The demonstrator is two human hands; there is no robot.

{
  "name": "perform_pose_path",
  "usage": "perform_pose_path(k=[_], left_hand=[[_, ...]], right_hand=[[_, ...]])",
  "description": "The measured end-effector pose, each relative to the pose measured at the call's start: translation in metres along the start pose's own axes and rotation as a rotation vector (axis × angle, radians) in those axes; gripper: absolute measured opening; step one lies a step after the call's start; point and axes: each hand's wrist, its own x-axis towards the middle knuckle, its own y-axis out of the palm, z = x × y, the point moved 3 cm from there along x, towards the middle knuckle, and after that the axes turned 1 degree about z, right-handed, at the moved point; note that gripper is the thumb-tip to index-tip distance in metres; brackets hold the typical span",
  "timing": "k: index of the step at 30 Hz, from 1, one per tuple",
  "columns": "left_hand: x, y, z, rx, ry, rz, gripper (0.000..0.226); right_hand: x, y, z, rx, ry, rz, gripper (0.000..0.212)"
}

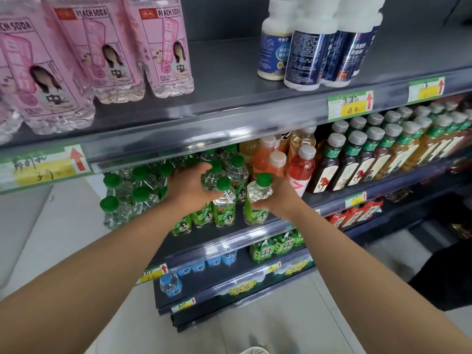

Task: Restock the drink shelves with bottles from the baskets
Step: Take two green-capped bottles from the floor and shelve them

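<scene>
Right hand (279,200) is wrapped around the middle of a clear plastic bottle with a green cap and green label (256,200), holding it upright at the right end of the green-capped row on the dark metal middle shelf (255,227). Left hand (190,183) curls around the shoulders of the neighbouring green-capped bottles (224,198) just to the left, apparently bracing or nudging them; whether it truly grips one I cannot tell, since the fingers are hidden behind the bottles. More of the same bottles crowd the far left of that shelf, while orange and red drinks with white caps (278,162) stand just right of the held bottle. No basket shows in this single head view. To do this step well, I judge the held bottle should go down flat on its base in the gap between the green row and the red drink, label facing out, while the left hand keeps the neighbours from tipping. Pushing too hard could topple the tightly packed ones behind.
</scene>
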Motion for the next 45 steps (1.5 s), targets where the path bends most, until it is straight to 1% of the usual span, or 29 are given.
perform_pose_path(k=[2,4,7,10,12,14,16,19,21,24,26,29,32,38,45], left_hand=[[-0.006,-0.007,0.007,-0.199,-0.029,-0.015,0.068],[-0.013,-0.014,0.012,-0.287,-0.039,-0.037,0.061],[-0.023,-0.019,0.017,-0.338,-0.041,-0.065,0.055],[-0.031,-0.019,0.022,-0.374,-0.061,-0.084,0.052],[-0.035,-0.018,0.024,-0.383,-0.067,-0.090,0.051],[-0.039,-0.016,0.024,-0.381,-0.068,-0.097,0.050],[-0.042,-0.016,0.022,-0.376,-0.070,-0.112,0.049],[-0.048,-0.019,0.018,-0.360,-0.058,-0.130,0.051],[-0.055,-0.022,0.014,-0.326,-0.038,-0.135,0.053],[-0.071,-0.030,0.007,-0.267,-0.019,-0.148,0.056],[-0.086,-0.037,-0.001,-0.227,-0.013,-0.156,0.058],[-0.114,-0.046,-0.017,-0.155,0.000,-0.176,0.060],[-0.152,-0.048,-0.037,-0.107,-0.002,-0.191,0.059],[-0.233,-0.034,-0.069,-0.119,-0.045,-0.188,0.058],[-0.302,-0.008,-0.079,-0.136,-0.101,-0.141,0.056]], right_hand=[[0.009,0.009,0.002,-0.072,0.001,0.013,0.080],[0.015,0.018,0.005,-0.140,-0.006,0.017,0.082],[0.021,0.030,0.009,-0.235,-0.036,0.027,0.089],[0.025,0.034,0.009,-0.223,-0.044,0.013,0.099],[0.024,0.035,0.008,-0.202,-0.044,0.002,0.100],[0.021,0.035,0.008,-0.221,-0.056,-0.010,0.098],[0.017,0.034,0.011,-0.294,-0.078,-0.024,0.093],[0.008,0.025,0.019,-0.389,-0.103,-0.083,0.076],[-0.002,0.018,0.026,-0.417,-0.155,-0.143,0.069],[-0.030,0.006,0.034,-0.387,-0.280,-0.200,0.067],[-0.057,-0.002,0.039,-0.352,-0.334,-0.200,0.064],[-0.104,-0.015,0.042,-0.374,-0.378,-0.172,0.065],[-0.154,-0.027,0.039,-0.398,-0.383,-0.128,0.064],[-0.237,-0.047,0.018,-0.430,-0.388,-0.092,0.061],[-0.300,-0.059,-0.006,-0.387,-0.347,-0.059,0.062]])
